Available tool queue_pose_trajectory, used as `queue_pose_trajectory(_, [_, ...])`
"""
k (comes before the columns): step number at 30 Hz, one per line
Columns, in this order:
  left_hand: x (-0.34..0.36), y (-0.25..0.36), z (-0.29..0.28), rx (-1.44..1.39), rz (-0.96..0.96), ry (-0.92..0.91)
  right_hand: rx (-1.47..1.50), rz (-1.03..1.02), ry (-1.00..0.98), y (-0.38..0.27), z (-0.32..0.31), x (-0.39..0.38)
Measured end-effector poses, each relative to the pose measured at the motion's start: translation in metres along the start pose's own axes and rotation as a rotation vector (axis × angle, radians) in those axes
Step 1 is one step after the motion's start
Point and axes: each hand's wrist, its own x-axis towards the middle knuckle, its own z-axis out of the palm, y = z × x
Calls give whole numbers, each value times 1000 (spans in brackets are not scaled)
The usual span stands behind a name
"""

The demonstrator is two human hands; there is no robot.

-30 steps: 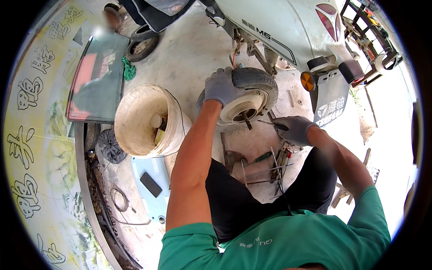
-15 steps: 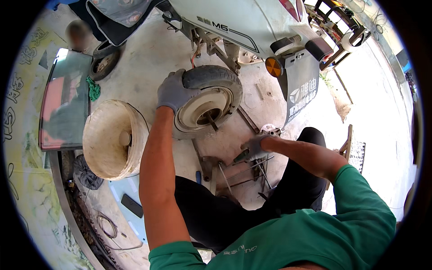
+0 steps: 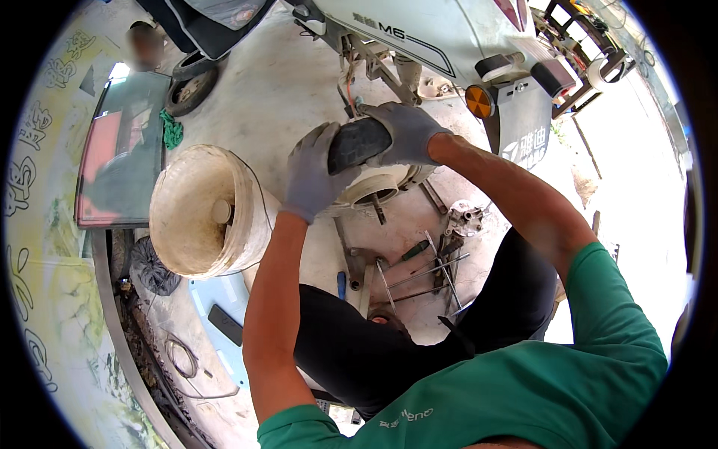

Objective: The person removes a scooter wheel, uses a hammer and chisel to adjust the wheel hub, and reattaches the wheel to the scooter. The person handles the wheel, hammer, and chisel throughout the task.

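Note:
My left hand (image 3: 318, 173), in a grey glove, grips the left side of a small wheel's black tire (image 3: 357, 144). My gloved right hand (image 3: 404, 133) is wrapped over the tire's upper right. Below them shows the cream rim (image 3: 370, 179) with an axle (image 3: 380, 215) sticking out; much of the wheel is hidden by both hands. On the floor under it lie a green-handled screwdriver (image 3: 415, 250), a blue-handled tool (image 3: 341, 284), crossed metal rods (image 3: 449, 271) and a round metal part (image 3: 464, 219).
A white scooter (image 3: 419, 41) stands overhead. Left are a white bucket (image 3: 168, 224), a glass panel (image 3: 112, 179), spare tires (image 3: 187, 93), a black bag (image 3: 153, 269) and a light-blue panel (image 3: 206, 299) with a phone. A person's blurred head (image 3: 146, 45) appears top left.
My right hand has left the green-handled tool on the floor and moved up onto the tire. My left hand has shifted lower on the tire, and less of the rim shows.

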Motion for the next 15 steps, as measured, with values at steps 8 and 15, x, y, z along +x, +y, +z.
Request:
queue_pose_trajectory(8, [-158,-17,-87,-657,-834,-22,-62,119,96,12,8,0])
queue_pose_trajectory(15, [-218,-38,-106,-604,-1028,233,130,175,55,9,11,15])
